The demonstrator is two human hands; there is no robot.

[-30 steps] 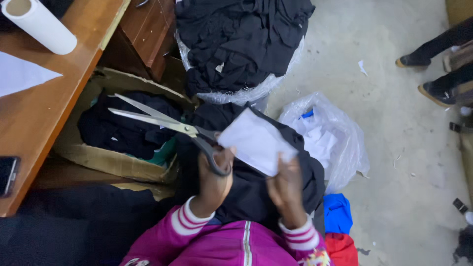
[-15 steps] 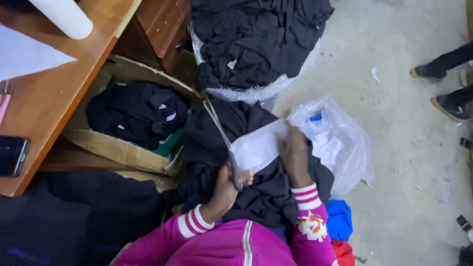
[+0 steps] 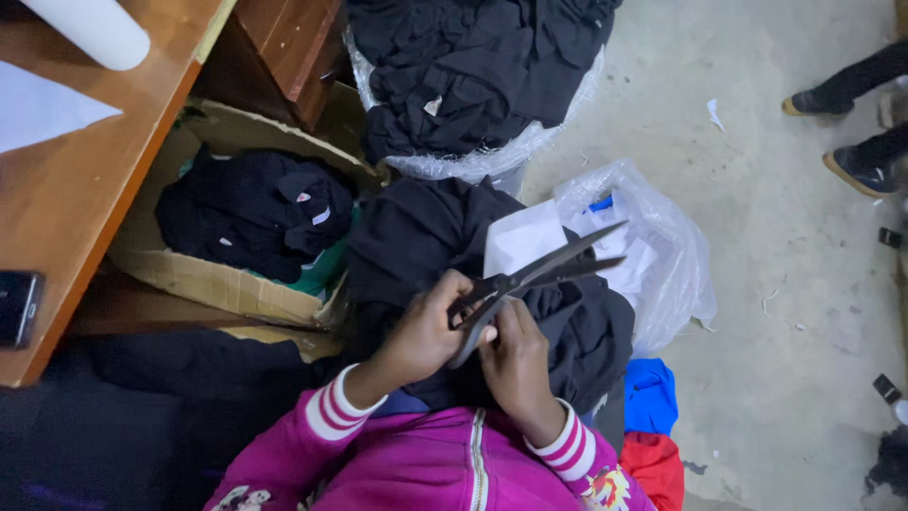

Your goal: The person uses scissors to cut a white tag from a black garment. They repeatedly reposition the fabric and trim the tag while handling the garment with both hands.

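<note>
Scissors [image 3: 530,279] gape over black cloth [image 3: 577,331], left hand [image 3: 426,331] gripping handles, right hand [image 3: 515,360] apparently too.

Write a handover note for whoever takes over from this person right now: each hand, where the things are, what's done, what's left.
Left hand: grips the handles of the black scissors, blades slightly open, pointing up and right.
Right hand: also at the scissor handles, below the left.
Black garment: bunched on the lap; white piece lies on it under the blades.
Done: no cut can be made out.
Left: white piece not between the blades. More black clothes sit in the cardboard box and the plastic bag.
</note>
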